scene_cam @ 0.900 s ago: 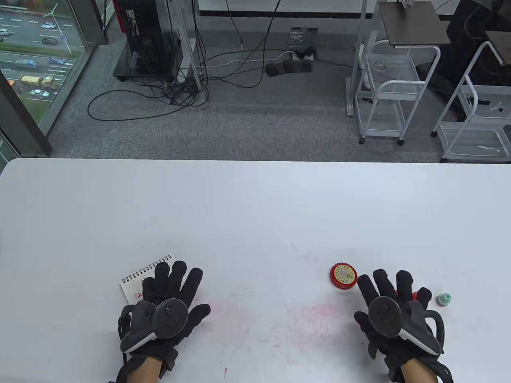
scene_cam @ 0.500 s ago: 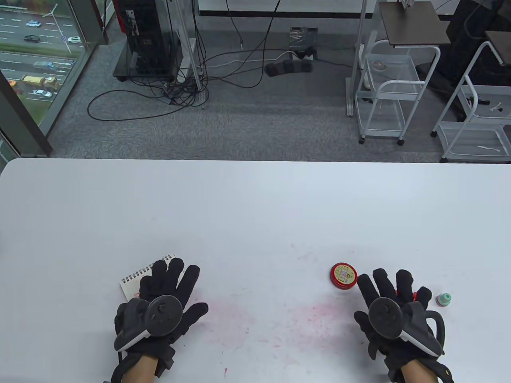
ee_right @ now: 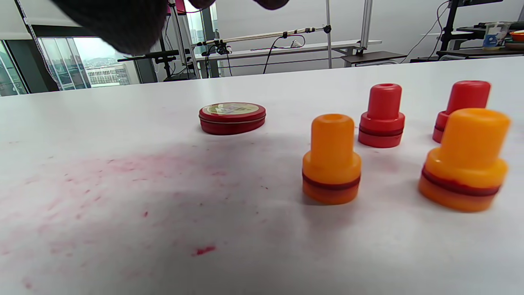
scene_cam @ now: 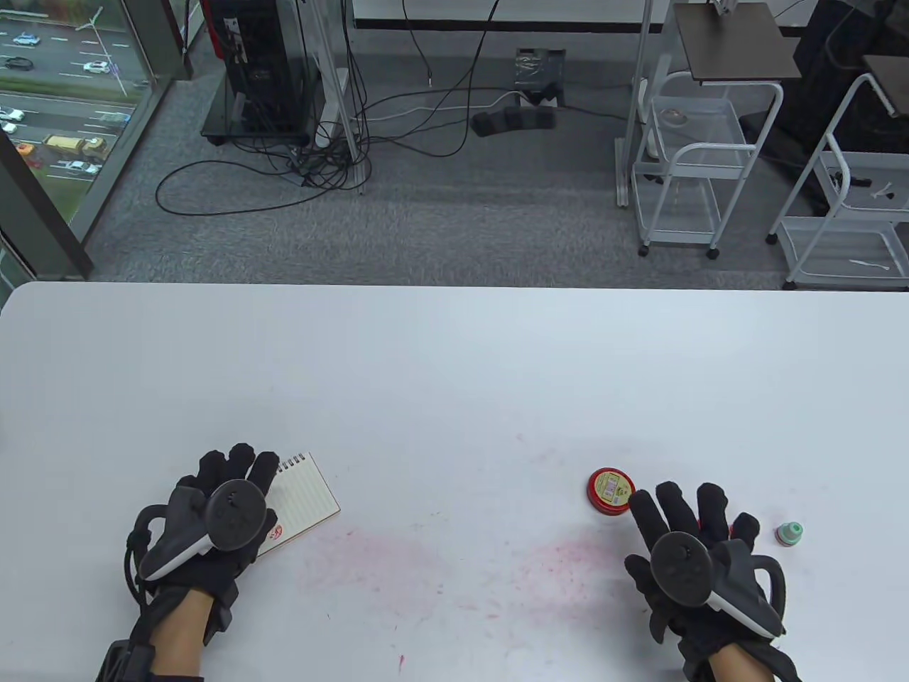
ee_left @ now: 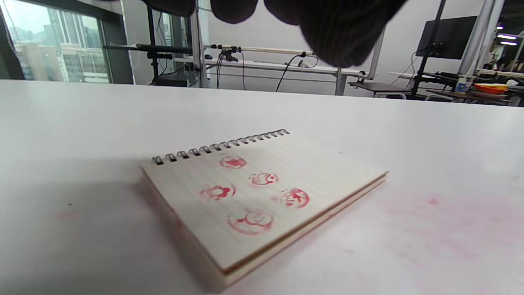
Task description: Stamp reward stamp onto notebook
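Observation:
A small spiral notebook (scene_cam: 304,497) lies open on the white table (scene_cam: 454,369); its lined page (ee_left: 262,192) carries several red stamp marks. My left hand (scene_cam: 231,472) hovers over the notebook's left edge with straight fingers (ee_left: 327,28), holding nothing. My right hand (scene_cam: 685,504) is spread flat above a group of stamps. The right wrist view shows two orange stamps (ee_right: 331,159) (ee_right: 464,159) and two red stamps (ee_right: 381,116) (ee_right: 462,106) standing upright, untouched. A round red ink-pad tin (scene_cam: 611,490) sits closed just left of the right hand's fingers.
A small green stamp (scene_cam: 788,533) stands right of my right hand. Pink ink smears (scene_cam: 540,568) stain the table between the hands. Beyond the far table edge are floor cables and white wire carts (scene_cam: 689,163).
My left hand has slid left off the notebook, uncovering most of the page. The right hand has barely shifted.

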`<state>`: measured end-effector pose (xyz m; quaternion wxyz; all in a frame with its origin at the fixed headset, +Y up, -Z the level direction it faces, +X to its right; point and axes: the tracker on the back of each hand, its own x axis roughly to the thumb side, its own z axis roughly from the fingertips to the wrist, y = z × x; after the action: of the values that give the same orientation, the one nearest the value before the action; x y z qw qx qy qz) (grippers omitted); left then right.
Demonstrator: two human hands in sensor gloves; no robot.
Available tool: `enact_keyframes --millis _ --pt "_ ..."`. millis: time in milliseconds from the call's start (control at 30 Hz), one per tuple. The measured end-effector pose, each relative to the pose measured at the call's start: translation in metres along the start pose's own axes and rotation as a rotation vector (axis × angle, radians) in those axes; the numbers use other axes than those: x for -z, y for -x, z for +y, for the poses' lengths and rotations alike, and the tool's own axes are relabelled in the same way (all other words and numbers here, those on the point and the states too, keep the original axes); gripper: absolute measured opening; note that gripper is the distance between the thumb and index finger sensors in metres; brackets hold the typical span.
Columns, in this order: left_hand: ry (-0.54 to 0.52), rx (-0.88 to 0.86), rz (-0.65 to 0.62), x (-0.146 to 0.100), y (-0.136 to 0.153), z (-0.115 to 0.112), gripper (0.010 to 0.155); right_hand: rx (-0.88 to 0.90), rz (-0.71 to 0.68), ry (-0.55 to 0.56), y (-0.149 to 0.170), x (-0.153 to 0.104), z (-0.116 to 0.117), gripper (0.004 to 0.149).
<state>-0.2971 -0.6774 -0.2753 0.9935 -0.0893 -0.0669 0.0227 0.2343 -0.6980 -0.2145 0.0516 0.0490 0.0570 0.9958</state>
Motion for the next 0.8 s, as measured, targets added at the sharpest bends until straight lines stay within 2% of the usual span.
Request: enact_keyframes --millis 67,233,367,467,600,800 --pt "0.03 -0.043 0.029 0.011 0.007 -0.006 0.081 0.014 0.012 0.013 0.002 -0.001 -0.001 0.074" --pt "0.109 -0.019 0.086 0.036 0.017 -0.023 0.084 0.045 0.031 0.015 0.007 -0.001 -0.002 0.073" --pt "0.223 -0.034 0.129 0.053 0.022 -0.039 0.086 0.047 0.053 0.01 0.01 0.001 -0.002 0.072" --pt "0.237 -0.004 0.131 0.06 0.023 -0.047 0.087 0.046 0.056 0.001 0.01 0.002 -0.001 0.072" --pt "0.29 -0.05 0.133 0.067 0.021 -0.048 0.084 0.038 0.058 -0.009 0.009 0.003 0.0 0.071" --pt "0.358 0.015 0.122 0.08 0.016 -0.046 0.083 0.032 0.064 -0.02 0.009 0.002 -0.001 0.071"
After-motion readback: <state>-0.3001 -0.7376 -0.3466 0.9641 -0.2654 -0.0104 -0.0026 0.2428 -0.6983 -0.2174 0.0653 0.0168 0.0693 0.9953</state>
